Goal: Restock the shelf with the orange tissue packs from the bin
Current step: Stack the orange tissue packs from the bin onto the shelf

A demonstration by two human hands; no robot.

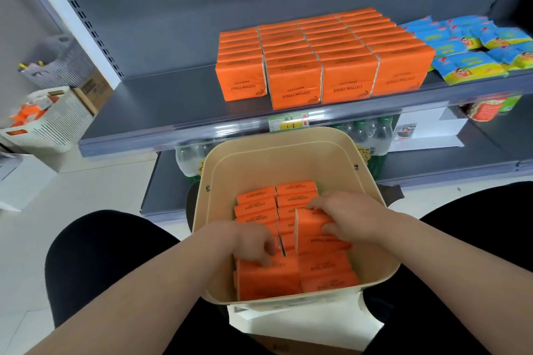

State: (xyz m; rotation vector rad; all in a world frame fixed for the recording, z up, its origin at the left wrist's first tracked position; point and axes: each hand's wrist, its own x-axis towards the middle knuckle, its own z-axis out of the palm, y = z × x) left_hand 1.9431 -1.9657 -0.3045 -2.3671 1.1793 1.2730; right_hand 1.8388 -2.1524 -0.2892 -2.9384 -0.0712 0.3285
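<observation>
Inside the bin (288, 158), left hand (251, 243) and right hand (347, 217) grip orange packs (310, 229).

The packs (256, 196) were printed orange with dark lettering, and the bin (277, 161) was coloured cream. The shelf (161, 106) was finished in dark grey. Its right-hand packets (473, 66) were patterned in blue and yellow.

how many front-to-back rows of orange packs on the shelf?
4: leftmost row, second row, third row, rightmost row, side by side on the shelf, left of the blue packs. Packs behind the fronts may be hidden.
</observation>
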